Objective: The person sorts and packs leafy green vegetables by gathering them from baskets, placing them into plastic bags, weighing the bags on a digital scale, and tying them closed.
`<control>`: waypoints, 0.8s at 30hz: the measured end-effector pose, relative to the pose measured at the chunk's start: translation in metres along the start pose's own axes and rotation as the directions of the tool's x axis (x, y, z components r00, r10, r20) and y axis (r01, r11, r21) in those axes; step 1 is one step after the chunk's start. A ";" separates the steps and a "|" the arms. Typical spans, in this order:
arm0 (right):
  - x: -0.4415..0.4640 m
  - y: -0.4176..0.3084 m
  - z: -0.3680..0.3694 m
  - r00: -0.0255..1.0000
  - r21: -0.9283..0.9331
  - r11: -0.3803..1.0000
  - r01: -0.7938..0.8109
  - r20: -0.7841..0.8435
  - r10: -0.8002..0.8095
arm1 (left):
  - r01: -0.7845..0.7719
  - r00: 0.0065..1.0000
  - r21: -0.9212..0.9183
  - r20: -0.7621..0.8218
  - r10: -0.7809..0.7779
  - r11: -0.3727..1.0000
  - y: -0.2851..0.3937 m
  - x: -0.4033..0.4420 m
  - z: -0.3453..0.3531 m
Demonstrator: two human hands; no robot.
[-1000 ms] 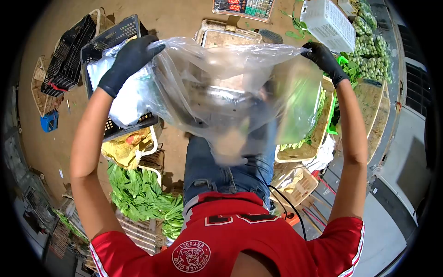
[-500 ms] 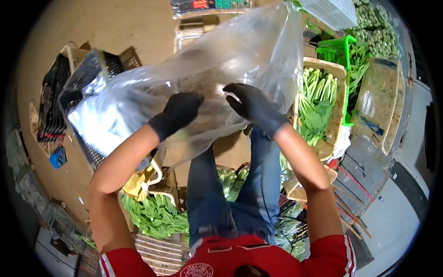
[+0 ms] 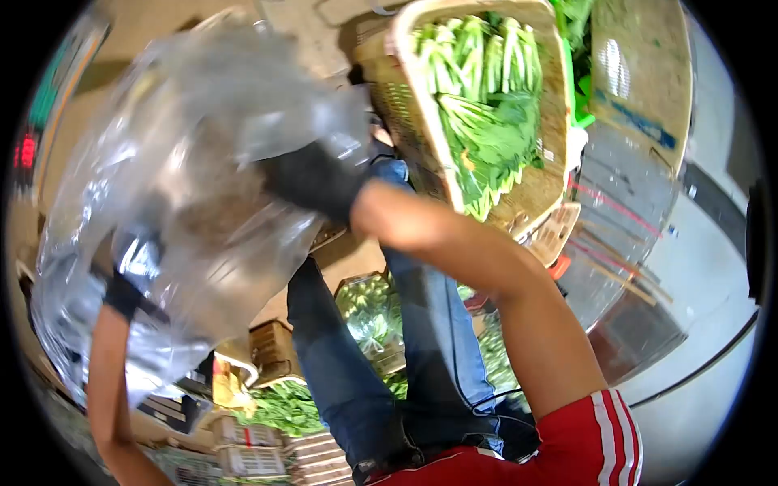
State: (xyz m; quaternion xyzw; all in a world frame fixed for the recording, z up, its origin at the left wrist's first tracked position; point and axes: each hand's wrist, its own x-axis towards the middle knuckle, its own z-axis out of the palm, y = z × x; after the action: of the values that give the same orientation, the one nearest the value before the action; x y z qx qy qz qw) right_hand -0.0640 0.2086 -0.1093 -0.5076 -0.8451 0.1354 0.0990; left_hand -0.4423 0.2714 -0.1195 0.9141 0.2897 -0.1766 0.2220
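Note:
A large clear plastic bag (image 3: 219,267) spreads over the left half of the view, blurred by motion. Black-gloved, my left hand (image 3: 130,283) is at the bag's lower left, partly behind or inside the film; its fingers are hidden. My right hand (image 3: 312,178), also in a black glove, lies against the bag's right part, its fingertips smeared and lost in the plastic. Right of that hand stands a beige basket (image 3: 555,182) with leafy green vegetables (image 3: 494,130), stalks pointing up the view.
A scale with red digits (image 3: 27,151) shows at the left edge. Packed greens (image 3: 369,312) sit in a crate between the legs. Loose leafy greens (image 3: 284,407) lie lower left. Sticks and a worn tray (image 3: 640,73) are on the right.
The view has turned and shifted toward the right-hand baskets. The bag, earlier stretched between my raised hands, has moved left and billowed out, and my hands are now farther apart than half a second ago.

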 end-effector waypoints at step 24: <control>-0.353 0.237 -0.268 0.219 0.786 -0.165 -0.596 0.357 0.908 | 0.726 0.571 -0.539 0.126 -0.811 0.427 0.351 0.571 -0.002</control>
State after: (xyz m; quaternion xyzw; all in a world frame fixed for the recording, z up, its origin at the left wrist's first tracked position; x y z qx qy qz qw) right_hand 0.3788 0.0366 0.0550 -0.8022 -0.1419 0.4556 0.3587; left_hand 0.2114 0.2720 -0.2695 0.5883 0.7276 -0.0990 0.3387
